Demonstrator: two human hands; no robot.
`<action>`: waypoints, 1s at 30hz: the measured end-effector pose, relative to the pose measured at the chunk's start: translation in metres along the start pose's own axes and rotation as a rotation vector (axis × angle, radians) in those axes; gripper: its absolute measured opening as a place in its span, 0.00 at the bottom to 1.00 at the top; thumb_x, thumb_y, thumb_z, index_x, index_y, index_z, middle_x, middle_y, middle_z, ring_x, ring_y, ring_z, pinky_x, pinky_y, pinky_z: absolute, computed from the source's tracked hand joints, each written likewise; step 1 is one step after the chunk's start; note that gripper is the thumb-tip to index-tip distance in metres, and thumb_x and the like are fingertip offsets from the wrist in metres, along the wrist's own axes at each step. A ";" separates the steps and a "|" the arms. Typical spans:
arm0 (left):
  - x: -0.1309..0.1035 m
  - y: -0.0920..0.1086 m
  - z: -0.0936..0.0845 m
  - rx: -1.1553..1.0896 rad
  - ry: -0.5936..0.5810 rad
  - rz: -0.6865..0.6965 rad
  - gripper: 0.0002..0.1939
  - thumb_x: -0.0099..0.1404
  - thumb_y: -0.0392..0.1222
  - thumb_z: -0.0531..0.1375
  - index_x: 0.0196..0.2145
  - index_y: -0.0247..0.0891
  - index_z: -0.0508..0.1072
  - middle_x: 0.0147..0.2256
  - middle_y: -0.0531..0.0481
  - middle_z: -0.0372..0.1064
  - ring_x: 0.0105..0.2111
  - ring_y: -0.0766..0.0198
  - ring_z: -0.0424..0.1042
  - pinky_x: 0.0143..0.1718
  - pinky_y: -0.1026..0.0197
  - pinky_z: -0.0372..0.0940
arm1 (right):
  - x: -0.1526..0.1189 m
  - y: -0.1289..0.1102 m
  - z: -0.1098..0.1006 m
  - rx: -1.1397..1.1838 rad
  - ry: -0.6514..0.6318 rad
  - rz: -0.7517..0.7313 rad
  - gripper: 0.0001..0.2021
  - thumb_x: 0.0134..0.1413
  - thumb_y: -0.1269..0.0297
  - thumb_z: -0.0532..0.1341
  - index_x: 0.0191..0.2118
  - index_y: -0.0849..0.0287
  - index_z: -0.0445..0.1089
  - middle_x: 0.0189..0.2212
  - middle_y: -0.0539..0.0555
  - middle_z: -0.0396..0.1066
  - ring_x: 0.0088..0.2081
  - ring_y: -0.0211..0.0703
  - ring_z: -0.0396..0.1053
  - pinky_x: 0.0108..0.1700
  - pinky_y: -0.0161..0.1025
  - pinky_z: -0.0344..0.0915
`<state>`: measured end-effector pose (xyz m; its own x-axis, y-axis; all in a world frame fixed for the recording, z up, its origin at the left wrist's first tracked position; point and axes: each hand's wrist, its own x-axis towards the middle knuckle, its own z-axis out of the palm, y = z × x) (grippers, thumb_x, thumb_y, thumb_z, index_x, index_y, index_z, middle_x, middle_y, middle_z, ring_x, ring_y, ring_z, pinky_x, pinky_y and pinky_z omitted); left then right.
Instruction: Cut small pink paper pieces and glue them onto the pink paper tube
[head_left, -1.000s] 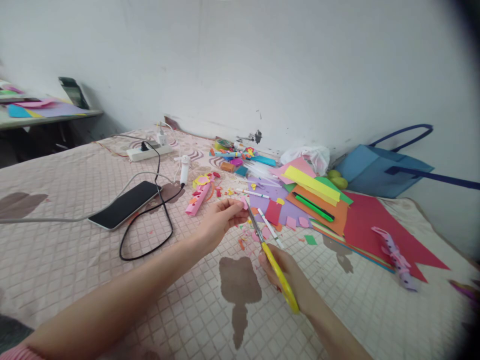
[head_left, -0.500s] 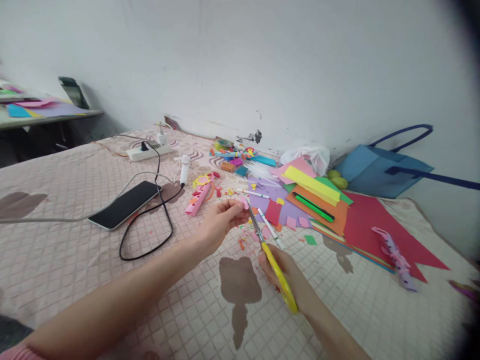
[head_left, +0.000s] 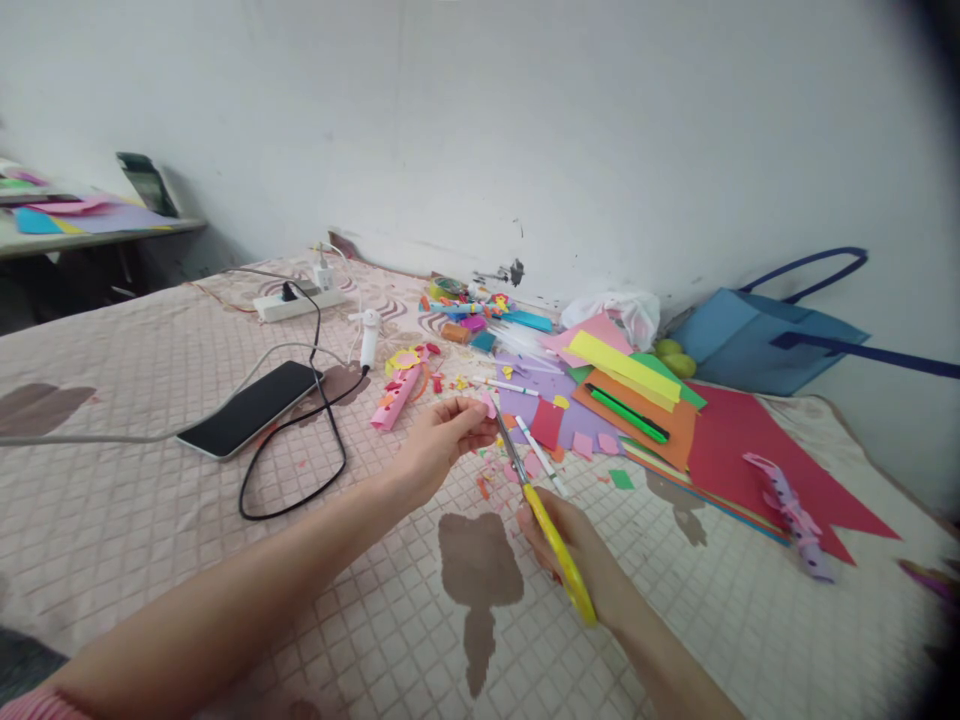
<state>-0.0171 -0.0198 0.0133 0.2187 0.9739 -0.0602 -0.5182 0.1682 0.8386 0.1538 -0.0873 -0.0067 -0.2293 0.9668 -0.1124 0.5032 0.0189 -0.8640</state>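
Between the thumb and fingers of my left hand (head_left: 450, 437) is a small piece of pink paper (head_left: 489, 404). My right hand (head_left: 559, 535) grips a pair of scissors (head_left: 555, 540) by its yellow handles. The metal blades point up and away, their tips at the pink paper's right edge; they look nearly closed. Below the blades lie scattered paper scraps (head_left: 491, 475) in pink and orange. A white marker (head_left: 540, 455) rests just right of the blades. Left of my left hand lies a decorated pink paper roll (head_left: 397, 398) with a yellow flower.
Coloured sheets, with a yellow strip (head_left: 626, 367) and a green cutter (head_left: 627, 413), lie right of centre. A lilac paper roll (head_left: 793, 520) sits on red paper (head_left: 750, 470). A phone (head_left: 251, 410), cables and a power strip (head_left: 300, 303) are left. A blue bag (head_left: 765, 340) stands back right.
Almost nothing differs. The pink paper in my left hand appears slightly turned at the scissor tips; both hands stay in nearly the same place.
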 end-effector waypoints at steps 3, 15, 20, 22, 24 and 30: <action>0.000 0.000 0.000 0.008 -0.005 0.007 0.08 0.56 0.41 0.62 0.28 0.33 0.68 0.27 0.50 0.69 0.28 0.69 0.70 0.34 0.64 0.64 | 0.000 0.000 0.000 -0.015 0.006 0.000 0.15 0.52 0.53 0.56 0.24 0.56 0.53 0.14 0.42 0.48 0.15 0.30 0.47 0.16 0.30 0.45; 0.001 0.002 -0.001 0.031 0.005 0.006 0.09 0.55 0.41 0.63 0.27 0.33 0.69 0.26 0.50 0.69 0.27 0.69 0.69 0.34 0.64 0.64 | -0.001 0.000 -0.001 -0.046 -0.009 -0.005 0.13 0.54 0.55 0.55 0.25 0.56 0.54 0.13 0.41 0.48 0.14 0.30 0.48 0.16 0.30 0.46; 0.002 0.001 -0.002 0.012 0.000 0.003 0.09 0.55 0.42 0.63 0.28 0.33 0.70 0.28 0.49 0.70 0.28 0.69 0.70 0.35 0.63 0.64 | 0.000 -0.002 -0.001 -0.030 0.001 0.018 0.14 0.53 0.55 0.56 0.24 0.56 0.54 0.14 0.41 0.48 0.14 0.30 0.47 0.15 0.29 0.46; 0.002 0.001 -0.002 0.010 -0.006 -0.001 0.10 0.54 0.42 0.63 0.28 0.32 0.70 0.28 0.49 0.70 0.28 0.69 0.70 0.35 0.63 0.64 | -0.001 -0.004 -0.001 -0.020 0.004 0.022 0.14 0.52 0.55 0.56 0.24 0.56 0.54 0.14 0.41 0.48 0.14 0.30 0.47 0.15 0.29 0.45; 0.001 0.000 -0.002 0.015 -0.006 -0.009 0.09 0.54 0.42 0.63 0.28 0.32 0.70 0.27 0.49 0.70 0.28 0.69 0.70 0.35 0.63 0.64 | -0.001 -0.004 -0.002 -0.020 -0.005 0.018 0.14 0.52 0.55 0.56 0.24 0.56 0.54 0.13 0.41 0.47 0.14 0.30 0.46 0.15 0.29 0.45; 0.001 0.002 -0.002 0.012 0.015 -0.008 0.09 0.54 0.41 0.64 0.28 0.33 0.70 0.27 0.49 0.70 0.28 0.68 0.70 0.36 0.62 0.64 | 0.000 -0.001 -0.003 -0.035 0.002 -0.003 0.15 0.51 0.54 0.58 0.24 0.57 0.55 0.17 0.43 0.51 0.18 0.31 0.48 0.16 0.29 0.47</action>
<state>-0.0193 -0.0180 0.0137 0.2099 0.9748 -0.0749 -0.5069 0.1741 0.8443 0.1558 -0.0867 -0.0049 -0.2291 0.9673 -0.1086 0.5315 0.0308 -0.8465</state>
